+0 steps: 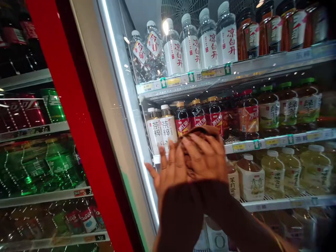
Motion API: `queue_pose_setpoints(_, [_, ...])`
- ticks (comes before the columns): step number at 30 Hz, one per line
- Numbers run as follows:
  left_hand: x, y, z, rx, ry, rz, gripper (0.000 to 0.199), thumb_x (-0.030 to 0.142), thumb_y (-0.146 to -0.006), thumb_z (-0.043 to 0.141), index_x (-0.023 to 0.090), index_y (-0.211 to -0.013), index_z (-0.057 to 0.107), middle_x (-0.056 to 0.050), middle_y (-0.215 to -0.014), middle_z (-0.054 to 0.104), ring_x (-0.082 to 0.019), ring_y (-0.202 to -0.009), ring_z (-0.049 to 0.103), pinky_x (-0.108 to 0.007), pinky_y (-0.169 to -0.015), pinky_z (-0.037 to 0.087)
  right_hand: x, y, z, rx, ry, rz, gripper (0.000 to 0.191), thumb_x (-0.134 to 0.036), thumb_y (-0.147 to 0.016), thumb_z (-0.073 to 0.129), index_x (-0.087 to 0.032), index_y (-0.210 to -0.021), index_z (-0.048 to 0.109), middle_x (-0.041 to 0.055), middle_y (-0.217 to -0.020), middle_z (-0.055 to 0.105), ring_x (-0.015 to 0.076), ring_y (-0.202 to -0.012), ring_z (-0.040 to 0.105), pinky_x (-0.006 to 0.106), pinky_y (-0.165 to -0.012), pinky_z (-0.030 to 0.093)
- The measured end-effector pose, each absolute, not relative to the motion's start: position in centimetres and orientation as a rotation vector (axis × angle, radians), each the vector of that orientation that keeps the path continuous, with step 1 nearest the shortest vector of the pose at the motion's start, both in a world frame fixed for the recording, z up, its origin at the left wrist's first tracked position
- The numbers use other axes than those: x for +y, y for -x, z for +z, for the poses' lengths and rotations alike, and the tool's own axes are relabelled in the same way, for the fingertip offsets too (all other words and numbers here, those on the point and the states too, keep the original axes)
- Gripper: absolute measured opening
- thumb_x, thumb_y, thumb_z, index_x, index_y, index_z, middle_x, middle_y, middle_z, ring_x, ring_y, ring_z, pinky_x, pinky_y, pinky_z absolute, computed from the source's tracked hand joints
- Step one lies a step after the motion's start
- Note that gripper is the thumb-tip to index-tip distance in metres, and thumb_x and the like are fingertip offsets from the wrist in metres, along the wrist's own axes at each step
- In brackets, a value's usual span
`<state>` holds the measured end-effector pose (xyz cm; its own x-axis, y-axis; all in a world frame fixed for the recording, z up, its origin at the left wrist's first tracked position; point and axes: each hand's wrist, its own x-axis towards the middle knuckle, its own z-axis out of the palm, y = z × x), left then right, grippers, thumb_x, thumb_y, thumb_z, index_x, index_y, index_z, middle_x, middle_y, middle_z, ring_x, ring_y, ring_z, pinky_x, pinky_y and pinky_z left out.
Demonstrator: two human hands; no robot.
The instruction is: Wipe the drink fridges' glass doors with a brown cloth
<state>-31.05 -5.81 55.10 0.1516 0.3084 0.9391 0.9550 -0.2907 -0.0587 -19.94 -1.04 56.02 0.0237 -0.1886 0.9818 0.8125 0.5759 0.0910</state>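
Observation:
Both of my hands are raised together in front of a lit drinks cooler, against its glass door as far as I can see. My left hand (170, 171) lies flat with its fingers spread, before the white-labelled tea bottles (168, 122). Right beside it, my right hand (207, 161) presses on a bunched brown cloth (207, 130), its fingers bent over the fabric. Part of the cloth shows between the two hands; the rest is hidden. Dark sleeves cover my wrists. Behind the cloth stand red-labelled iced tea bottles (198, 113).
Clear water bottles (173, 52) line the upper shelf (183, 82). Green tea bottles (288, 106) and pale yellow drinks (273, 175) stand to the right. A bright light strip (123, 91) edges the cooler. Left of a red frame (70, 115), another cooler holds green bottles (36, 164).

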Motion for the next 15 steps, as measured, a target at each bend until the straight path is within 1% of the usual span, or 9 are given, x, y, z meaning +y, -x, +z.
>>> queue_pose_setpoints(2, [-6.0, 33.5, 56.9, -1.244, 1.648, -1.253, 0.094, 0.006, -0.089, 0.045, 0.031, -0.17, 0.005, -0.003, -0.176, 0.02, -0.028, -0.165, 0.001, -0.069, -0.128, -0.013, -1.3, 22.1, 58.3, -1.387, 0.6, -0.861, 0.053, -0.035, -0.098, 0.053, -0.031, -0.151, 0.054, 0.0029, -0.143, 0.064, 0.0246, -0.145, 0.047, 0.05, -0.13, 0.037])
queue_pose_setpoints(3, [-6.0, 34.0, 58.1, -1.236, 1.652, -1.272, 0.094, 0.004, -0.088, 0.045, 0.032, -0.17, 0.007, -0.001, -0.177, 0.016, -0.027, -0.165, -0.002, -0.067, -0.128, -0.016, -1.4, 22.5, 59.6, -1.415, 0.6, -0.866, 0.049, -0.033, -0.099, 0.052, -0.03, -0.148, 0.057, 0.0013, -0.145, 0.063, 0.0228, -0.147, 0.045, 0.049, -0.132, 0.035])
queue_pose_setpoints(4, [-5.9, 34.1, 58.9, -1.224, 1.673, -1.277, 0.095, 0.003, -0.087, 0.044, 0.032, -0.17, 0.008, 0.001, -0.178, 0.013, -0.026, -0.165, -0.005, -0.065, -0.128, -0.017, -1.4, 22.5, 60.6, -1.436, 0.584, -0.867, 0.046, -0.032, -0.1, 0.051, -0.029, -0.145, 0.059, 0.0004, -0.145, 0.062, 0.0214, -0.148, 0.044, 0.048, -0.133, 0.033])
queue_pose_setpoints(6, [-5.7, 33.3, 59.3, -1.214, 1.678, -1.315, 0.096, 0.003, -0.086, 0.044, 0.027, -0.17, 0.005, -0.002, -0.178, 0.01, -0.026, -0.165, -0.006, -0.063, -0.129, -0.016, -1.6, 21.6, 61.2, -1.447, 0.536, -0.857, 0.045, -0.028, -0.1, 0.051, -0.025, -0.144, 0.059, 0.0012, -0.146, 0.062, 0.0206, -0.149, 0.043, 0.047, -0.133, 0.033])
queue_pose_setpoints(8, [-5.7, 31.8, 57.5, -1.171, 1.708, -1.351, 0.094, 0.008, -0.087, 0.046, 0.021, -0.17, 0.003, -0.006, -0.179, 0.005, -0.029, -0.165, -0.004, -0.062, -0.131, -0.013, -2.1, 20.4, 59.6, -1.462, 0.531, -0.835, 0.045, -0.027, -0.1, 0.052, -0.022, -0.145, 0.056, 0.0032, -0.146, 0.061, 0.022, -0.148, 0.043, 0.047, -0.131, 0.035])
queue_pose_setpoints(10, [-5.9, 30.9, 54.3, -1.156, 1.76, -1.381, 0.09, 0.01, -0.091, 0.045, 0.021, -0.17, 0.004, -0.005, -0.179, 0.005, -0.03, -0.165, 0.001, -0.061, -0.133, -0.008, -2.9, 19.8, 56.7, -1.502, 0.589, -0.816, 0.045, -0.028, -0.101, 0.052, -0.019, -0.145, 0.056, 0.0056, -0.147, 0.06, 0.0243, -0.148, 0.042, 0.047, -0.131, 0.035])
queue_pose_setpoints(12, [-6.3, 31.1, 51.6, -1.231, 1.76, -1.458, 0.084, 0.009, -0.095, 0.039, 0.028, -0.17, 0.006, 0.0, -0.178, 0.011, -0.028, -0.165, 0.008, -0.059, -0.134, -0.01, -3.7, 20.2, 54.3, -1.552, 0.641, -0.817, 0.045, -0.03, -0.102, 0.05, -0.015, -0.145, 0.056, 0.0088, -0.15, 0.057, 0.0268, -0.148, 0.042, 0.049, -0.133, 0.031])
queue_pose_setpoints(13, [-6.4, 31.6, 50.9, -1.263, 1.733, -1.491, 0.082, 0.009, -0.097, 0.038, 0.033, -0.17, 0.01, 0.002, -0.178, 0.014, -0.027, -0.165, 0.008, -0.057, -0.134, -0.011, -4.1, 20.7, 53.7, -1.566, 0.652, -0.817, 0.046, -0.031, -0.103, 0.048, -0.014, -0.145, 0.056, 0.0095, -0.152, 0.055, 0.0277, -0.149, 0.042, 0.05, -0.134, 0.028])
queue_pose_setpoints(15, [-6.7, 32.9, 51.3, -1.324, 1.716, -1.475, 0.077, 0.013, -0.101, 0.036, 0.037, -0.169, 0.01, 0.004, -0.178, 0.012, -0.028, -0.165, 0.002, -0.06, -0.131, -0.017, -4.3, 21.8, 53.9, -1.58, 0.639, -0.811, 0.047, -0.031, -0.104, 0.044, -0.016, -0.147, 0.056, 0.0071, -0.156, 0.052, 0.0281, -0.151, 0.04, 0.052, -0.135, 0.025])
